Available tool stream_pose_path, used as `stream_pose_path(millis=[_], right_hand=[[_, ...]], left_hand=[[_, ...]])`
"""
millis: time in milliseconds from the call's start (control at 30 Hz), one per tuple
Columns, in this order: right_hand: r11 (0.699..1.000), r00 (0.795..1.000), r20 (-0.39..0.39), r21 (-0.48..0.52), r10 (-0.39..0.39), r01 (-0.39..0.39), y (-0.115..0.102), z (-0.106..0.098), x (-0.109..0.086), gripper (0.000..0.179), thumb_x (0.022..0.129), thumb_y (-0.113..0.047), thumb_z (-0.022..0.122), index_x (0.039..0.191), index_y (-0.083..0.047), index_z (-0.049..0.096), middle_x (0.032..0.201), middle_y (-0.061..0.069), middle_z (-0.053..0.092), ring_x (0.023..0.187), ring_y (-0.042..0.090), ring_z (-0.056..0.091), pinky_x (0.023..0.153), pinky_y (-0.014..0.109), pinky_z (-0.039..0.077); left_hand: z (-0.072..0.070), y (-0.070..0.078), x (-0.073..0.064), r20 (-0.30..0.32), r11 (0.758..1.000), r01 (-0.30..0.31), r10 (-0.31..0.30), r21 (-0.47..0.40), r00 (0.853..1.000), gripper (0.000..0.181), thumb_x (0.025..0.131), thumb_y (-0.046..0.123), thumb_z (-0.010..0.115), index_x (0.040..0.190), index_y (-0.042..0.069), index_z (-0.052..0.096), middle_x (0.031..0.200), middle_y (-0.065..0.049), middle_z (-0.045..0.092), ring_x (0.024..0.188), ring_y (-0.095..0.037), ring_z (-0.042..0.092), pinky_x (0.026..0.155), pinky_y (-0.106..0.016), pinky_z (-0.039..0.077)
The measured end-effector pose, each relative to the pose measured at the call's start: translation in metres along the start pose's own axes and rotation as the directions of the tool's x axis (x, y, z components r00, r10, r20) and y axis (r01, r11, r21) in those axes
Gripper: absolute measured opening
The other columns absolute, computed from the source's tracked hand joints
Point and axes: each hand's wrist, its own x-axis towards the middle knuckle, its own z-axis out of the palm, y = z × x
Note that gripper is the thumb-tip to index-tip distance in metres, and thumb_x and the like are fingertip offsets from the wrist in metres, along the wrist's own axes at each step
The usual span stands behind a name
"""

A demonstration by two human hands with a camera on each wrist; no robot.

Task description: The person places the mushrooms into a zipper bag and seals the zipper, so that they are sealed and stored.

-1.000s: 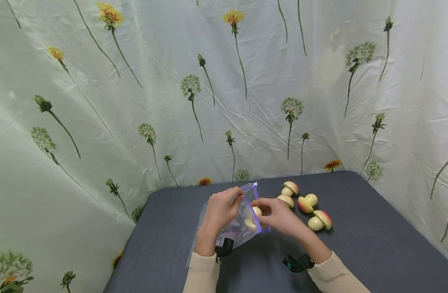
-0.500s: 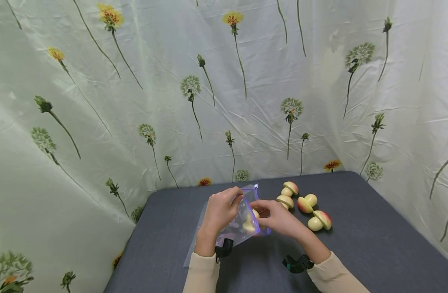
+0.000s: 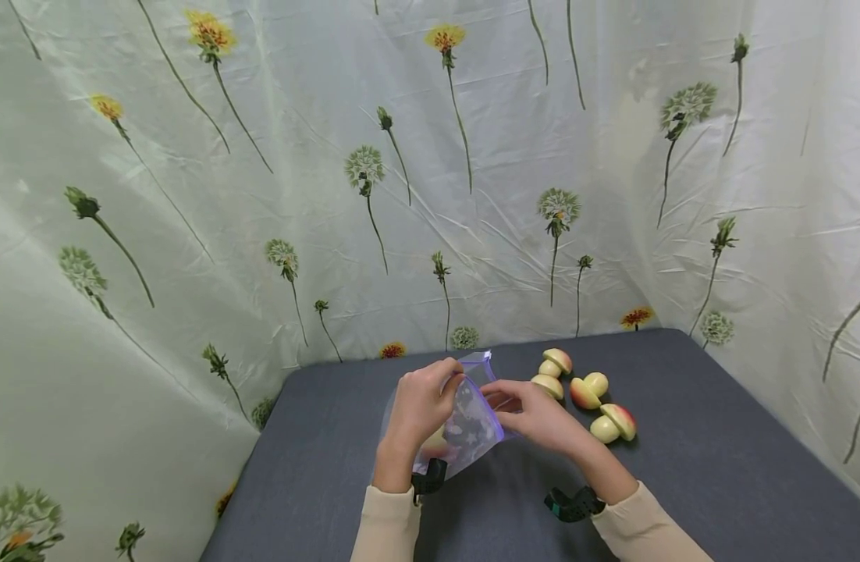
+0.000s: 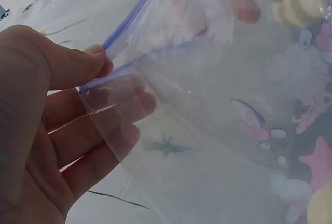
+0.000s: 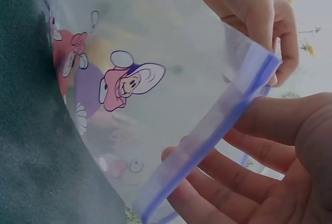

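A clear zip bag point(image 3: 472, 421) with a purple zip strip and pink cartoon prints is held up over the table. My left hand point(image 3: 424, 398) pinches its mouth at one corner between thumb and fingers; the left wrist view shows this pinch point(image 4: 104, 60). Loosely spread and without a mushroom, the fingers of my right hand point(image 3: 531, 410) reach into the mouth by the zip strip point(image 5: 207, 146). Through the film a pale toy mushroom point(image 3: 435, 443) shows low in the bag, partly hidden behind my left wrist.
Several yellow toy mushrooms with red-tinged caps lie right of the bag, among them one at the front point(image 3: 614, 424) and one at the back point(image 3: 557, 361). The dark table point(image 3: 318, 437) meets a flower-printed curtain point(image 3: 500, 257) behind.
The mushroom that my right hand held at the bag's mouth has been let go and has slid down and left inside the bag. Both hands have stayed nearly in place.
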Motion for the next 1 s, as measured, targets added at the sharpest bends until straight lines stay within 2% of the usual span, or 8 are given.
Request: stream_pose_path(millis=[167, 400, 667, 833, 1000], right_hand=[[1.0, 0.999, -0.037, -0.008, 0.008, -0.008, 0.001, -0.005, -0.001, 0.033, 0.1, -0.018, 0.064, 0.133, -0.021, 0.062, 0.117, 0.001, 0.068, 0.106, 0.025, 0.065, 0.085, 0.038, 0.053], [0.999, 0.995, -0.091, -0.038, -0.032, 0.029, 0.003, -0.01, -0.002, 0.034, 0.099, -0.02, 0.067, 0.132, -0.014, 0.064, 0.114, 0.005, 0.069, 0.101, 0.024, 0.067, 0.082, 0.037, 0.054], [0.999, 0.989, -0.15, -0.03, 0.008, -0.013, 0.001, -0.018, -0.003, 0.033, 0.098, -0.018, 0.068, 0.131, -0.012, 0.065, 0.116, 0.012, 0.069, 0.099, 0.025, 0.067, 0.079, 0.036, 0.055], [0.998, 0.977, -0.212, -0.045, 0.024, -0.034, 0.007, -0.023, -0.002, 0.032, 0.097, -0.017, 0.069, 0.129, -0.012, 0.066, 0.112, 0.007, 0.071, 0.1, 0.026, 0.067, 0.08, 0.037, 0.055], [0.995, 0.959, -0.282, -0.078, 0.037, -0.061, 0.01, -0.029, -0.002, 0.029, 0.095, -0.014, 0.071, 0.124, -0.016, 0.069, 0.11, 0.005, 0.072, 0.096, 0.022, 0.068, 0.079, 0.039, 0.055]], left_hand=[[0.0, -0.001, 0.0, -0.018, 1.0, 0.001, -0.001, -0.002, 1.0, 0.003, 0.094, 0.015, 0.073, 0.095, 0.015, 0.07, 0.08, 0.007, 0.067, 0.054, -0.003, 0.046, 0.05, -0.023, 0.039], [-0.001, -0.001, 0.001, -0.021, 1.0, 0.017, -0.018, -0.009, 1.0, 0.003, 0.095, 0.017, 0.072, 0.095, 0.014, 0.07, 0.082, 0.007, 0.069, 0.052, -0.003, 0.042, 0.049, -0.023, 0.036], [0.001, 0.001, 0.0, 0.015, 0.999, 0.034, -0.034, -0.001, 0.999, 0.002, 0.096, 0.018, 0.071, 0.097, 0.017, 0.07, 0.085, 0.007, 0.07, 0.05, -0.001, 0.039, 0.048, -0.022, 0.034], [0.0, 0.002, 0.0, 0.013, 1.0, 0.023, -0.023, -0.008, 1.0, 0.006, 0.098, 0.02, 0.069, 0.097, 0.015, 0.071, 0.085, 0.007, 0.07, 0.051, -0.001, 0.04, 0.048, -0.022, 0.035], [0.001, 0.003, 0.001, 0.003, 1.0, 0.012, -0.012, -0.015, 1.0, 0.004, 0.094, 0.015, 0.073, 0.098, 0.016, 0.071, 0.086, 0.007, 0.07, 0.05, -0.001, 0.04, 0.047, -0.022, 0.034]])
